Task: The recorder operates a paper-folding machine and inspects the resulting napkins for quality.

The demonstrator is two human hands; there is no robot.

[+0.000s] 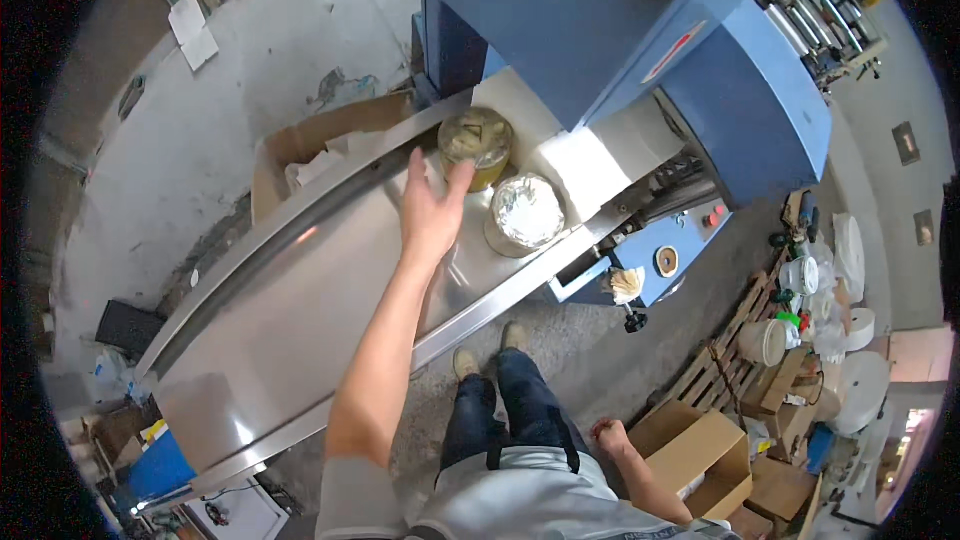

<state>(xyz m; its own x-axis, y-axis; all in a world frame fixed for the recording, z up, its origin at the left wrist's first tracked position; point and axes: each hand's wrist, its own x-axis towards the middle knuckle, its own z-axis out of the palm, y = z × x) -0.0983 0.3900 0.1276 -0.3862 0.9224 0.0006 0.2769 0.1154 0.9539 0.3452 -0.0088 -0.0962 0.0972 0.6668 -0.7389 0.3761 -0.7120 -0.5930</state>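
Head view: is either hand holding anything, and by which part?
Nothing is visibly held: the left hand is open at the yellowish jar, contact unclear; the right hand shows nothing gripped.

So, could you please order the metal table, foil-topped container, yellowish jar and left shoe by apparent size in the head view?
Metal table
Foil-topped container and yellowish jar: too alike to rank
Left shoe

Steel table (290,340): 1 yellowish jar (478,147), 1 foil-topped container (526,215) beside it.
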